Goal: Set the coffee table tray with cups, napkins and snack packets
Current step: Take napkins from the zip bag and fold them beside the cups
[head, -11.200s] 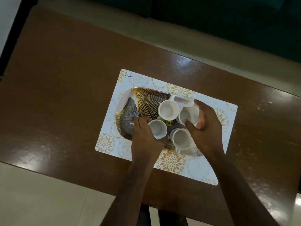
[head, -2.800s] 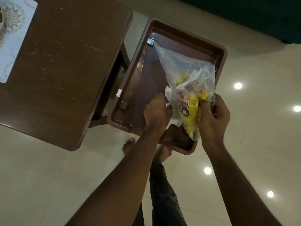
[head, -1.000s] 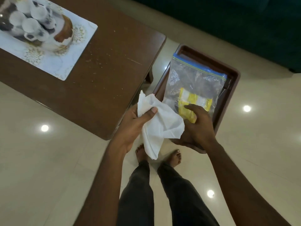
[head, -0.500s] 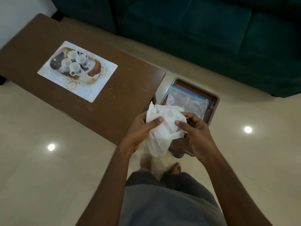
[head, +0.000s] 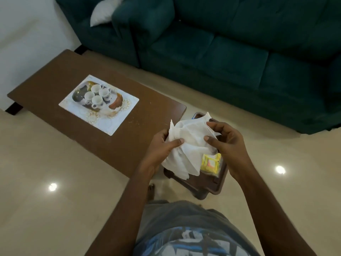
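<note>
Both hands hold a bunch of white paper napkins (head: 188,145) in the air beside the table's right end. My left hand (head: 162,146) pinches their left side and my right hand (head: 227,143) grips their right edge. Under them a brown plastic tray (head: 206,185) sits off the table, with a yellow snack packet (head: 210,162) in a clear bag partly hidden by the napkins. On the coffee table (head: 55,78) a patterned serving tray (head: 115,105) carries several white cups (head: 96,99) on a white floral placemat (head: 103,122).
A dark green sofa (head: 230,52) with a white cushion (head: 103,13) runs behind the table. The glossy beige floor (head: 46,209) reflects ceiling lights. My own legs and shirt fill the bottom middle.
My view has lifted and pulled back, so the table and sofa show more fully. Both hands have raised the napkins, and the right hand has shifted its grip on them.
</note>
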